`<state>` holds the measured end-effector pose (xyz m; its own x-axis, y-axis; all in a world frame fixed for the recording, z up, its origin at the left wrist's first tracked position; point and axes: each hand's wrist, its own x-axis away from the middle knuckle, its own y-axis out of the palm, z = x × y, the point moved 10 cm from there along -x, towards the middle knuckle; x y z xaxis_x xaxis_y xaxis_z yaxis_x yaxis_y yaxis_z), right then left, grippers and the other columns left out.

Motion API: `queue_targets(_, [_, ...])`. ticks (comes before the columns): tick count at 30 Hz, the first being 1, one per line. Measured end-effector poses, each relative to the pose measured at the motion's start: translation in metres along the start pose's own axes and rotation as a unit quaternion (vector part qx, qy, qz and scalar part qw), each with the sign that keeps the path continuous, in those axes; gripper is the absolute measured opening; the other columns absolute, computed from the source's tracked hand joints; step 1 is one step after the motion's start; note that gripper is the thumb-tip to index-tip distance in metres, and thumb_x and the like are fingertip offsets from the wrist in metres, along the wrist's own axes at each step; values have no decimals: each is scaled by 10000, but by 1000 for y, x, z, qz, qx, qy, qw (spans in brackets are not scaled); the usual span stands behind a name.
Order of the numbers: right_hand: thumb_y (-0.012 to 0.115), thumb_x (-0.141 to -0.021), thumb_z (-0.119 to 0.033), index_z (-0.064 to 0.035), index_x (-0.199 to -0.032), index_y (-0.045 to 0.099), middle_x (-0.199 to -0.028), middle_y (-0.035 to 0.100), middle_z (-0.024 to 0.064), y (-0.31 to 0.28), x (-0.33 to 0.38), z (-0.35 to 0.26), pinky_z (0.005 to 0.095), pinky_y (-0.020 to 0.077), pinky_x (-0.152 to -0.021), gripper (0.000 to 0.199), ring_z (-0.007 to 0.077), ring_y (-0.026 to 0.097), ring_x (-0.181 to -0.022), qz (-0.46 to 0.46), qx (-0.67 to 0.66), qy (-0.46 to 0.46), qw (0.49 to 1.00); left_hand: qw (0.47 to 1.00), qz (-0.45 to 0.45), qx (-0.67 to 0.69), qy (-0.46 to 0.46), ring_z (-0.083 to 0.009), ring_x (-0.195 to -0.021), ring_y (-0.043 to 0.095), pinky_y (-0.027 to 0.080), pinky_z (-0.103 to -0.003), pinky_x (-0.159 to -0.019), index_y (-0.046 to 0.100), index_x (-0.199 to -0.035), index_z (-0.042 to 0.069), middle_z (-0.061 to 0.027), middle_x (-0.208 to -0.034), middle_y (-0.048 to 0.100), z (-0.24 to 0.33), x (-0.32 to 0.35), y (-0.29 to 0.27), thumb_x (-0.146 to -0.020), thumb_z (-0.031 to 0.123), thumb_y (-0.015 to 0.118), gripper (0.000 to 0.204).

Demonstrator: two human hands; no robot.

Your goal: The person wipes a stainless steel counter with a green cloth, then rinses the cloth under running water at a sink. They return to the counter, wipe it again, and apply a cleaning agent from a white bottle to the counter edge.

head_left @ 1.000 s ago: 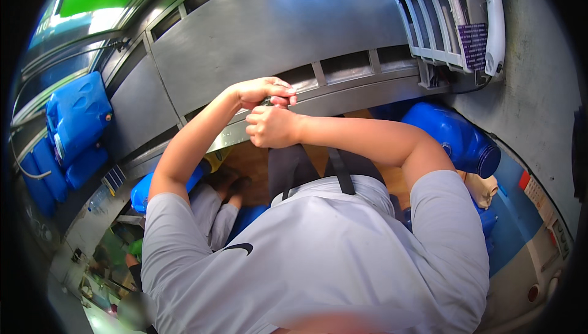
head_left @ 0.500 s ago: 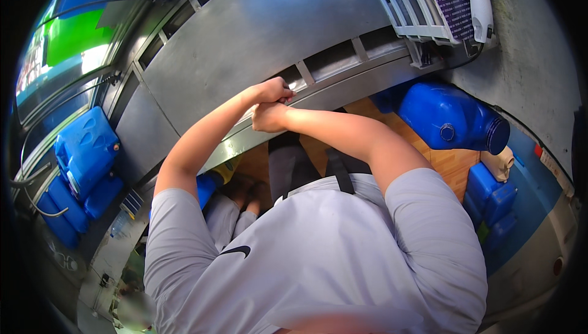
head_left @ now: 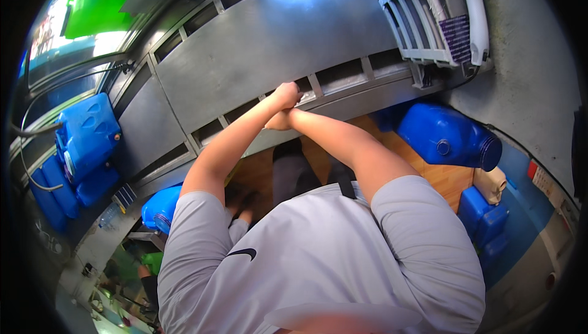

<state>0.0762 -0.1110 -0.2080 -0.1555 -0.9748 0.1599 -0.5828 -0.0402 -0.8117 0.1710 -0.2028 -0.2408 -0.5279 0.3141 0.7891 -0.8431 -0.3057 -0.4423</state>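
More of the right hand [head_left: 278,121] is now covered by the left forearm [head_left: 237,139].
Ahead of both hands, the metal counter [head_left: 245,55] is extended lengthwise, slanted up rightward; its front slots [head_left: 339,77] are approached nearest by the left hand [head_left: 286,96]. Left fingers are curled; whether anything is gripped cannot be told.

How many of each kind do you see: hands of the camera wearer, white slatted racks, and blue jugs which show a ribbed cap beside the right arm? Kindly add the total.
Left hand and right hand: 2
White slatted rack: 1
Blue jug: 1
Total: 4
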Motion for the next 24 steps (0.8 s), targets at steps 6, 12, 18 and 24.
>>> queue_targets(6, [610,-770,-119,-114,-910,705,-950,651,77,-155,90,-50,457,473,-858,169,286,612,-982,189,37,-81,978,843,-130,522,19,-152,-818,627,517,-325,-736,646,-982,45,-63,-878,659,-1,76,-32,-968,336,518,318])
queue_targets(12, [706,-778,-205,-100,-1040,625,-1218,559,135,-242,172,5,420,456,-952,294,331,555,-1104,439,-321,149,826,740,67,651,158,-112,-1015,566,498,-301,-847,549,-1178,113,-24,-1145,578,6,163,-93,-910,155,590,274])
queue_targets(18, [675,-761,-118,-62,-960,623,-1104,600,151,-236,175,39,381,488,-874,213,329,576,-1044,417,-252,213,847,850,413,294,145,-105,-891,594,467,-258,-806,583,-837,50,2,-959,638,22,205,-134,-838,92,704,129])
queue_targets(24, [618,-805,-119,-44,-865,668,-854,626,94,-285,209,47,378,476,-762,109,284,577,-862,430,-171,208,862,812,305,461,186,-79,-806,520,421,-222,-737,493,-982,58,-4,-872,534,56,193,-133,-900,24,616,152])
